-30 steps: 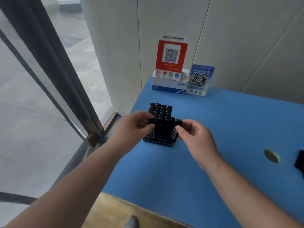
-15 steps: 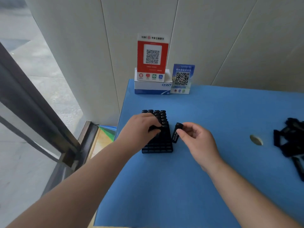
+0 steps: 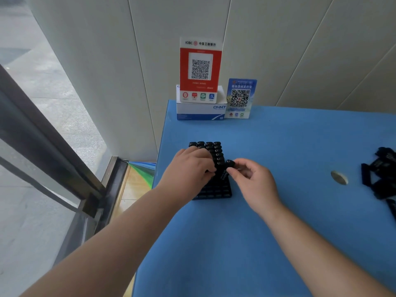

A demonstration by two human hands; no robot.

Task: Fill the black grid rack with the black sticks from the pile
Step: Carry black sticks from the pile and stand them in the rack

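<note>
Head view: the black plastic grid rack (image 3: 214, 189) sits on the blue table (image 3: 278, 146), its far rows filled with upright sticks. The right hand (image 3: 250, 181) pinches one short black stick (image 3: 226, 170), near-vertical, at the rack's right edge above the next open cells. The left hand (image 3: 190, 168) rests curled on the rack; its grip cannot be confirmed. The loose pile of black sticks (image 3: 379, 174) lies well apart, far right

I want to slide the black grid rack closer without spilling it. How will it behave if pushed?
The black grid rack looks stiff and flat-based, so it should slide on the blue table. Its far rows hold upright black sticks, probably making it top-heavy there. The left hand steadies it; push low.
</note>
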